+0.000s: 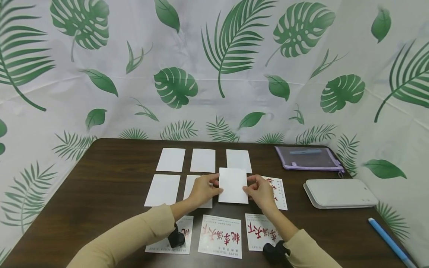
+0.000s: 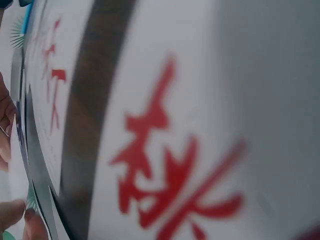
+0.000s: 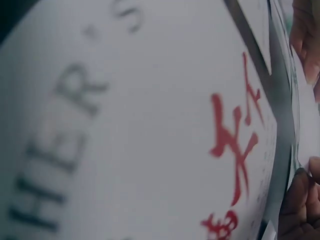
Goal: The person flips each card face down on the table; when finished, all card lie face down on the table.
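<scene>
Both hands hold one blank white card (image 1: pixel 232 186) above the table. My left hand (image 1: pixel 203 189) pinches its left edge, and my right hand (image 1: pixel 262 191) pinches the right edge. Just behind the right hand lies a card with red characters (image 1: pixel 276 193). Partly covered by the left hand is a blank card (image 1: pixel 189 186), with another blank card (image 1: pixel 162 190) left of it. Beneath the forearms are printed cards, including the middle one (image 1: pixel 219 236). A blurred red-printed card (image 2: pixel 165 150) fills much of the left wrist view; a lettered card (image 3: pixel 150 125) fills the right wrist view.
Several blank cards, one at the left (image 1: pixel 171 160), form the far row on the dark wooden table (image 1: pixel 100 186). At the right are a purple-edged mesh pouch (image 1: pixel 306 160), a white case (image 1: pixel 342 191) and a blue pen (image 1: pixel 390 242). A leaf-patterned cloth (image 1: pixel 214 108) hangs behind.
</scene>
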`<action>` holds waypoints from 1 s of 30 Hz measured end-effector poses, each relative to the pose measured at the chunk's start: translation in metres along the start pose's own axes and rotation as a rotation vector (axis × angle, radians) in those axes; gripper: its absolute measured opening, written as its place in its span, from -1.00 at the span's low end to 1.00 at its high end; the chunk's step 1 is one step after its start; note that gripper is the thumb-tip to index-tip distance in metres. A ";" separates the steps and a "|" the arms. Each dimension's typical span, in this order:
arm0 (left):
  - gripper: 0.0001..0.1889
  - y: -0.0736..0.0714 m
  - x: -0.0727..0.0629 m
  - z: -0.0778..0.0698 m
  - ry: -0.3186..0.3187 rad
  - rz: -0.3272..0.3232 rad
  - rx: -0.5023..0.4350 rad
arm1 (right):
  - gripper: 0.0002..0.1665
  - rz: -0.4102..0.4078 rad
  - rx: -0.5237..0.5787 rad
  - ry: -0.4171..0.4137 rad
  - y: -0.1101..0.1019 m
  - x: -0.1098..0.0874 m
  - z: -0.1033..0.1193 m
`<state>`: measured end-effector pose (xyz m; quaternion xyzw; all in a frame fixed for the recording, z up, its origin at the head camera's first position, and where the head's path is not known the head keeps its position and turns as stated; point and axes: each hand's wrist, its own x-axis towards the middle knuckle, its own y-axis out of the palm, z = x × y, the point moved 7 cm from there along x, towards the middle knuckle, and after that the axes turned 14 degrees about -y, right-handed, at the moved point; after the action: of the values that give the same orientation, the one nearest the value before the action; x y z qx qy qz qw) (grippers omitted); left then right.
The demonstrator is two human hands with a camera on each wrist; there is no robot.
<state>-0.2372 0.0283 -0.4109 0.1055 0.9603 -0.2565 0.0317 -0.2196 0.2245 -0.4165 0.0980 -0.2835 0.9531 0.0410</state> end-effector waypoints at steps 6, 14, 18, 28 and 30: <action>-0.66 0.006 -0.002 -0.006 0.096 0.028 0.182 | -0.70 0.105 -0.156 -0.018 0.003 -0.005 -0.003; -0.78 0.008 -0.003 -0.011 0.124 0.057 0.281 | -0.71 0.160 -0.253 -0.039 0.007 -0.006 -0.001; -0.78 0.009 -0.003 -0.013 0.133 0.057 0.326 | -0.69 0.176 -0.263 -0.041 0.008 -0.007 0.002; -0.78 0.012 -0.004 -0.015 0.154 0.047 0.382 | -0.67 0.188 -0.346 -0.074 0.008 -0.006 0.006; -0.78 0.012 -0.004 -0.014 0.152 0.046 0.388 | -0.67 0.183 -0.352 -0.085 0.009 -0.006 0.005</action>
<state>-0.2308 0.0446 -0.4045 0.1506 0.8899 -0.4270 -0.0562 -0.2138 0.2143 -0.4180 0.1032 -0.4551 0.8835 -0.0413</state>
